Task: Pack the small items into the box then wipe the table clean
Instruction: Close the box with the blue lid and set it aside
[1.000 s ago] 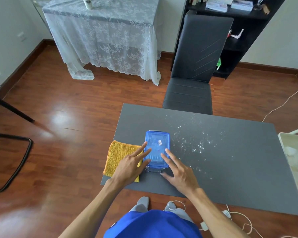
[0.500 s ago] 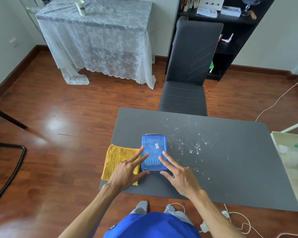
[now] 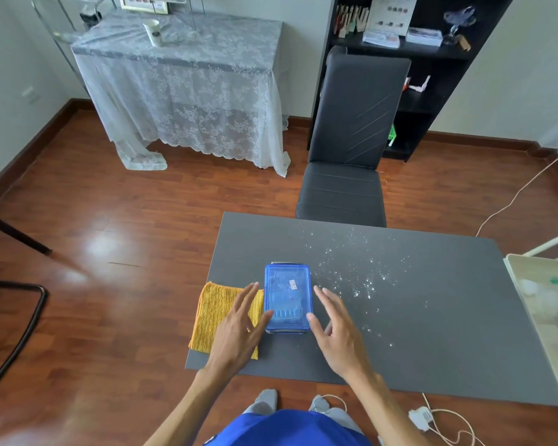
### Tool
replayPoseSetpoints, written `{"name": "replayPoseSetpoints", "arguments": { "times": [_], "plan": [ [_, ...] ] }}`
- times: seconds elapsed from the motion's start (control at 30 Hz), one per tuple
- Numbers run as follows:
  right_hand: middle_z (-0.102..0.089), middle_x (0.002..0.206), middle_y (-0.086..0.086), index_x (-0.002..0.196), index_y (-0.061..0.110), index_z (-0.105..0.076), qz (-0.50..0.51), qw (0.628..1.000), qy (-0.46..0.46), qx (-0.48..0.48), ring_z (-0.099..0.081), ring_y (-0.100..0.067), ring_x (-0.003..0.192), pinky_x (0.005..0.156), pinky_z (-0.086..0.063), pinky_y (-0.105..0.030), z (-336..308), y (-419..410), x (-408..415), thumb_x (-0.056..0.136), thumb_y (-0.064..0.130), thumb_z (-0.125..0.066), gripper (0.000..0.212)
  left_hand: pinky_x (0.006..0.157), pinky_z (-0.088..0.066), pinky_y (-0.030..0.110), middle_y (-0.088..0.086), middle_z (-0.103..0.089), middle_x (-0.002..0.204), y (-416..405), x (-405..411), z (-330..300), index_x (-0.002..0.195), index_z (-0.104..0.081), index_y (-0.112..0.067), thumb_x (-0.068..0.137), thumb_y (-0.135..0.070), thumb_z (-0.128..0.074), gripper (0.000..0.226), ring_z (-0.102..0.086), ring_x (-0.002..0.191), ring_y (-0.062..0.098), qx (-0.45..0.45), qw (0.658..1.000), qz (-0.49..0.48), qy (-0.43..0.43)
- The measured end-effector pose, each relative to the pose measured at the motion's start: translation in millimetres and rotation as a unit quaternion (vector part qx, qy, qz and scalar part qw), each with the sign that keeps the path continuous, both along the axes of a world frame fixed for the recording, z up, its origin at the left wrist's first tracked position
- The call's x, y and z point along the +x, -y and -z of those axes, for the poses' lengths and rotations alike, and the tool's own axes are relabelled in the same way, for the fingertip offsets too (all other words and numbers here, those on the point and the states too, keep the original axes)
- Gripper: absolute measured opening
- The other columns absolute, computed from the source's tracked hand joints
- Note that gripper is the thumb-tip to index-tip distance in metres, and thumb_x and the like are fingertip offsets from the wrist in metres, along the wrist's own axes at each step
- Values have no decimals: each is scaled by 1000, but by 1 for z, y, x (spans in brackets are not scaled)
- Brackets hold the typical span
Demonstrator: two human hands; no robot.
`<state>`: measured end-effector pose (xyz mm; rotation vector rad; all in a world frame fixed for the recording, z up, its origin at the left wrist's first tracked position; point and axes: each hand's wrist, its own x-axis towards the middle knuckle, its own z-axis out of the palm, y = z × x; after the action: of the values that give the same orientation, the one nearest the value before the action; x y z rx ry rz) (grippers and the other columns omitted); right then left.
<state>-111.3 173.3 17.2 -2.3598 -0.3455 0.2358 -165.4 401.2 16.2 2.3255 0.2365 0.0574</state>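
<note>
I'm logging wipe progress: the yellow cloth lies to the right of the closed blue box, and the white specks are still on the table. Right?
Not quite. The head view shows the yellow cloth to the left of the closed blue box, partly under the left hand. The white specks are still on the table, right of the box.

You have two hands out in front of you: one left hand (image 3: 236,333) and one right hand (image 3: 339,336). You have one dark tabletop (image 3: 432,317) under them. On it you can count one blue box (image 3: 287,294) with its lid on and one yellow cloth (image 3: 219,310). There are many little white specks (image 3: 355,272) on the tabletop, too many and too small to count. Past the tabletop you see one black chair (image 3: 351,130). Farther back there is one table with a lace cover (image 3: 187,85), and one white cup (image 3: 153,32) stands on it. You also see one black shelf (image 3: 432,49) by the wall.
</note>
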Motion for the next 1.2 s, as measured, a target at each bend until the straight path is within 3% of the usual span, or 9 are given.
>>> {"name": "replayPoseSetpoints", "arguments": {
  "times": [0.07, 0.17, 0.27, 0.47, 0.6, 0.73, 0.97, 1.1, 1.2],
  "plan": [
    [-48, 144, 17, 153, 39, -34, 61, 997, -33, 15, -63, -7, 99, 90, -45, -20, 1, -5, 4, 99, 51, -52, 59, 63, -55, 33, -15, -47, 141, 5, 1, -1, 147, -39, -33, 93, -66, -44, 64, -60, 65, 8, -38, 998, -42, -15],
    [-60, 112, 17, 153, 32, -39, 88, 991, -100, 11, -59, -9, 96, 90, -43, -27, 5, -12, 6, 98, 50, -54, 60, 61, -52, 30, -14, -59, 122, 13, 0, -2, 141, -48, -29, 93, -58, -49, 56, -58, 65, 7, -71, 996, -45, -19],
    [-61, 101, 15, 149, 28, -46, 84, 989, -124, 3, -60, -10, 97, 86, -40, -25, 9, -17, 4, 99, 46, -56, 55, 60, -46, 26, -19, -60, 109, 21, -1, 0, 140, -50, -28, 96, -40, -59, 47, -57, 67, 3, -89, 994, -55, -25],
    [-65, 127, 5, 148, 23, -48, 82, 993, -89, 5, -59, -13, 119, 96, -42, -24, 4, -29, 11, 101, 40, -55, 50, 57, -44, 18, -23, -61, 107, 14, 9, -3, 136, -55, -28, 95, -30, -63, 42, -55, 63, 10, -113, 991, -68, -3],
    [-63, 133, 3, 146, 19, -51, 75, 994, -73, 25, -57, -16, 125, 101, -42, -26, -9, -49, 32, 102, 34, -55, 46, 58, -42, 16, -21, -63, 102, -3, 29, -13, 137, -55, -27, 95, -27, -62, 42, -52, 60, 9, -122, 989, -82, 4],
    [-64, 133, -1, 148, 18, -48, 63, 996, -65, 12, -57, -19, 124, 100, -42, -30, -19, -77, 63, 104, 33, -50, 47, 58, -39, 12, -17, -58, 78, -31, 58, -25, 137, -56, -26, 94, -25, -63, 43, -52, 60, 5, -122, 988, -97, 11],
    [-54, 149, -7, 156, 17, -33, 29, 997, -68, -4, -51, -24, 135, 108, -41, -36, -24, -140, 118, 106, 30, -44, 53, 57, -44, 19, -10, -60, 61, -85, 109, -33, 131, -63, -16, 94, -22, -64, 37, -52, 52, 5, -126, 982, -141, 7],
    [-55, 147, -7, 157, 17, -31, 17, 997, -78, -12, -52, -24, 133, 106, -41, -34, -15, -168, 134, 106, 30, -44, 55, 65, -48, 28, 5, -72, 79, -109, 124, -27, 132, -62, -16, 96, -23, -62, 37, -65, 66, 17, -119, 981, -155, -11],
    [-53, 148, -7, 158, 18, -27, 1, 996, -84, -24, -51, -25, 134, 106, -42, -36, -5, -182, 142, 106, 29, -44, 56, 61, -45, 15, 2, -74, 80, -120, 131, -19, 133, -61, -19, 96, -22, -60, 37, -64, 65, 5, -117, 980, -160, -15]
  ]
}}
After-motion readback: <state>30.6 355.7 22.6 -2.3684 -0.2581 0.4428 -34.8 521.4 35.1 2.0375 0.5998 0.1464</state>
